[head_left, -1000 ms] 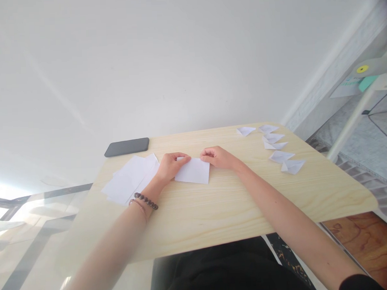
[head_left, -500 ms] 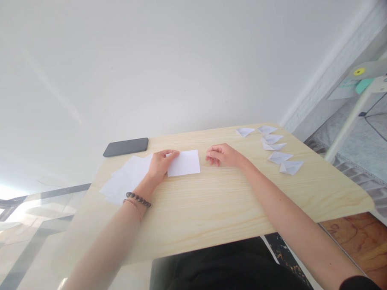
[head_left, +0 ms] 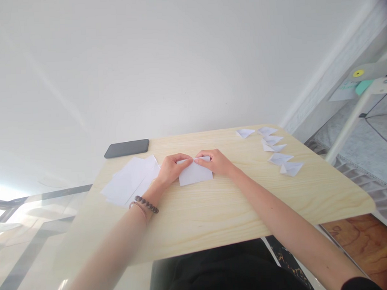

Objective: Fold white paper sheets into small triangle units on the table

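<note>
Right hand [head_left: 217, 162] back on white paper [head_left: 195, 175], left hand [head_left: 171, 167] shifted rightward

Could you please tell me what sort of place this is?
An indoor room, perhaps at home: a wood-grain table with a smartphone lying on it, beside a plain white wall.

A pale wood-grain table [head_left: 216, 223] with paper and a dark slab.
The tabletop has rounded corners on its right side; a flat, dark, phone-like slab [head_left: 126, 148] lies at ten o'clock, near the far edge. Loose white sheets [head_left: 129, 180] overlap at nine o'clock, and six folded white paper pieces [head_left: 292, 169] are strung from one o'clock to nearly three.
</note>
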Available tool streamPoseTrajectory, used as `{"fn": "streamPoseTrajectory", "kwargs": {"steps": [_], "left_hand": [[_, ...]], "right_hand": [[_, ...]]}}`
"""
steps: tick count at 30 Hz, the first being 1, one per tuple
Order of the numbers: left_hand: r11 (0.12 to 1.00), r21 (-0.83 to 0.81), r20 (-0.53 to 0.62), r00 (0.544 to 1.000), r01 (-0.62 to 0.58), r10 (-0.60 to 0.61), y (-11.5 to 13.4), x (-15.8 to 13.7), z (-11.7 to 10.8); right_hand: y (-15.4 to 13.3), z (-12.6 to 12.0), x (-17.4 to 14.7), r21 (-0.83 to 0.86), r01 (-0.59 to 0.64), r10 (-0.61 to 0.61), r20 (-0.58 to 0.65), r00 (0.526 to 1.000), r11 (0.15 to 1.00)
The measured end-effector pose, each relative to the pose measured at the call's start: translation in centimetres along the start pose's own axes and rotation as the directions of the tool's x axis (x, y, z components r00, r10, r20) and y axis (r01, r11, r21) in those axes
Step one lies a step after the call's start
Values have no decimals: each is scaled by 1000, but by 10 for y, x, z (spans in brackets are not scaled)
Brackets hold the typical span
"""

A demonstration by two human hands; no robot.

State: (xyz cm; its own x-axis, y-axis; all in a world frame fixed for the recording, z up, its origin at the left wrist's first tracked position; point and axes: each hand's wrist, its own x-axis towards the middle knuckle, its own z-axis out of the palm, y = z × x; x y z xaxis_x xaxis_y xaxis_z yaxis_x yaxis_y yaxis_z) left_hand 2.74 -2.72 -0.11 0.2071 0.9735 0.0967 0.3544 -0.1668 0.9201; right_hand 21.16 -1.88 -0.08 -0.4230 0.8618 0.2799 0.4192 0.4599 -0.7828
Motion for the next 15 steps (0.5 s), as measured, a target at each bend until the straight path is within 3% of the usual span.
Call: {"fn": "streamPoseTrajectory", "kwargs": {"steps": [7,11,15], "left_hand": [[999,2,28,999,36,-36,-4,1,1],[997,62,37,998,54,-56,-8,4,-2],[996,0,84,992,94,-93,-10,6,-2]], "right_hand": [[2,-4,2,-108,49,-48,12,999,993],[8,-15,1,-129,-9,11,18,1000,992],[14,-25,0,-118,-56,60,30,998,991]]}}
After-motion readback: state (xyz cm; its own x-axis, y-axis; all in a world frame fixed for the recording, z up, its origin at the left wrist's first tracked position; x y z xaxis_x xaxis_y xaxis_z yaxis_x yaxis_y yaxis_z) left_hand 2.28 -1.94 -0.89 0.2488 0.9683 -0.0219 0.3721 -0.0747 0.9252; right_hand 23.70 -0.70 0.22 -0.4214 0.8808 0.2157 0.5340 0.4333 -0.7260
